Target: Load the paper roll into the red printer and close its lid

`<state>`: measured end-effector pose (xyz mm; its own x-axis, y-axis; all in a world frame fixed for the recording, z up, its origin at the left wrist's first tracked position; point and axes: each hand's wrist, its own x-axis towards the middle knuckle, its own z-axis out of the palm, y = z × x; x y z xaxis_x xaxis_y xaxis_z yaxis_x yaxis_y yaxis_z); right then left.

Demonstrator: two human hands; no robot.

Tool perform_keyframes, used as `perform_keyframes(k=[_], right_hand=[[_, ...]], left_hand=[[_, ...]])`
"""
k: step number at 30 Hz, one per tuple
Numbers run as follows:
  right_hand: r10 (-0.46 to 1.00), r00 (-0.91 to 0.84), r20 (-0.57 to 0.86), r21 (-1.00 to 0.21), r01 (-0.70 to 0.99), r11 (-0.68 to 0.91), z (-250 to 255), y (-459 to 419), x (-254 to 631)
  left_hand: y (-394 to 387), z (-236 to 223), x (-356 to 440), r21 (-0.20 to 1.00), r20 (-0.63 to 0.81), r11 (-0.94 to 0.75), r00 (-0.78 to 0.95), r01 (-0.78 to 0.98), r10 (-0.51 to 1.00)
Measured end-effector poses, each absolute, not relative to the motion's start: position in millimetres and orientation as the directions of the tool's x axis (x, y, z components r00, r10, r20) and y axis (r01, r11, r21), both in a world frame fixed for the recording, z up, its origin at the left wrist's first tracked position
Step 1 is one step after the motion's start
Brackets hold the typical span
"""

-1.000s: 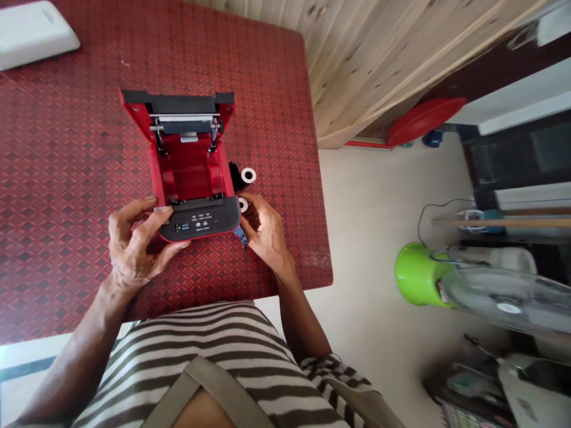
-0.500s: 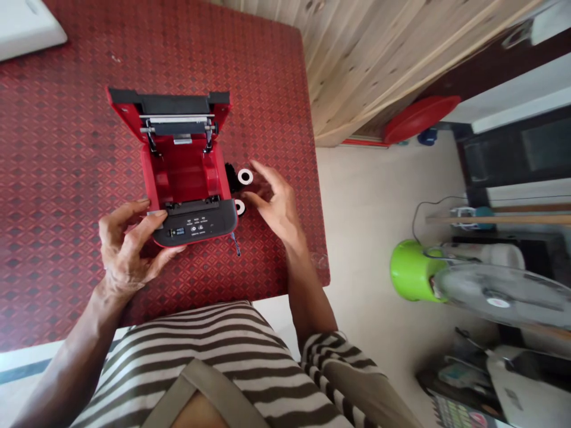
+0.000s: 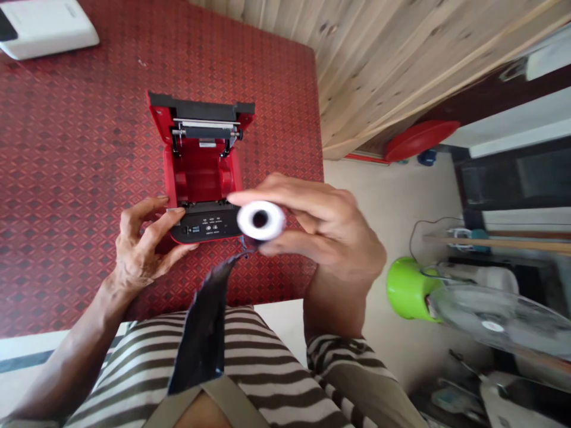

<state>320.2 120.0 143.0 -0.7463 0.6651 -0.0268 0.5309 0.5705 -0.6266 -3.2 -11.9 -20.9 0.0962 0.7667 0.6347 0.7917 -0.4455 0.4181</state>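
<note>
The red and black label printer [image 3: 205, 166] stands on the patterned table with its lid tipped back, showing the red hollow inside and a roller under the lid. My left hand [image 3: 140, 244] grips its front left corner, fingers on the dark control panel and thumb at the lower edge. Raised close to the camera, my right hand [image 3: 332, 223] pinches a ribbon roll [image 3: 274, 221] with a white end and dark centre hole. A loose strip of black film [image 3: 203, 327] hangs below it in front of my striped shirt. The roll covers the panel's right end.
A white device [image 3: 56, 30] lies at the table's far left corner. The red table [image 3: 285, 95] meets a wooden panel wall [image 3: 379, 65] on the right. Beyond its edge, a green bucket [image 3: 405, 288] and a fan [image 3: 495, 315] are on the floor side.
My right hand has lifted the ribbon roll from beside the printer toward the camera, and black film now trails from it. The view has shifted; my left hand keeps its grip.
</note>
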Motion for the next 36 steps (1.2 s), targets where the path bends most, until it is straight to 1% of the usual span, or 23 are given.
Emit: perform_keyframes(k=[1,3,6,9,13,18,21,26,28,29,31,33,35,36], right_hand=[[0.631,-0.776,-0.020,-0.621,0.504,0.600,149,124,305],[0.632,-0.775,-0.025,-0.510,0.553,0.659,152,133,271],[0.662,-0.742,-0.102,-0.310,0.656,0.688,145,137,226],[0.675,-0.713,-0.192,-0.172,0.701,0.692,139,132,203],[0.666,-0.695,-0.271,-0.111,0.710,0.696,135,132,193],[0.637,-0.687,-0.350,-0.094,0.703,0.705,128,149,188],[0.625,-0.686,-0.374,-0.100,0.699,0.708,124,155,188],[0.618,-0.720,-0.314,-0.191,0.686,0.702,117,156,194],[0.620,-0.747,-0.239,-0.257,0.664,0.702,112,157,203],[0.611,-0.770,-0.184,-0.309,0.636,0.707,109,158,209],[0.554,-0.830,-0.068,-0.434,0.525,0.732,105,157,226],[0.465,-0.885,0.031,-0.538,0.377,0.754,103,153,245],[0.421,-0.900,0.113,-0.591,0.280,0.757,103,143,262],[0.431,-0.891,0.146,-0.600,0.266,0.754,103,138,269]], left_hand=[[-12,-19,-3,0.417,0.637,-0.443,0.093,0.794,0.766],[-12,-17,-2,0.417,0.628,-0.428,0.086,0.802,0.773],[-13,-16,-1,0.412,0.636,-0.438,0.092,0.799,0.766],[-14,-19,0,0.425,0.635,-0.444,0.089,0.789,0.767],[-16,-21,3,0.458,0.610,-0.416,0.062,0.786,0.790],[-17,-18,6,0.514,0.603,-0.421,0.034,0.747,0.797],[-16,-16,5,0.505,0.605,-0.428,0.046,0.750,0.795],[-15,-16,3,0.519,0.597,-0.428,0.044,0.740,0.801],[-14,-14,3,0.501,0.608,-0.443,0.062,0.744,0.792],[-13,-13,3,0.492,0.612,-0.450,0.071,0.745,0.787],[-12,-10,2,0.479,0.617,-0.462,0.088,0.747,0.782],[-12,-4,-1,0.462,0.621,-0.476,0.110,0.748,0.776],[-12,6,-6,0.471,0.615,-0.498,0.134,0.728,0.777],[-11,12,-10,0.484,0.611,-0.509,0.141,0.712,0.779]])
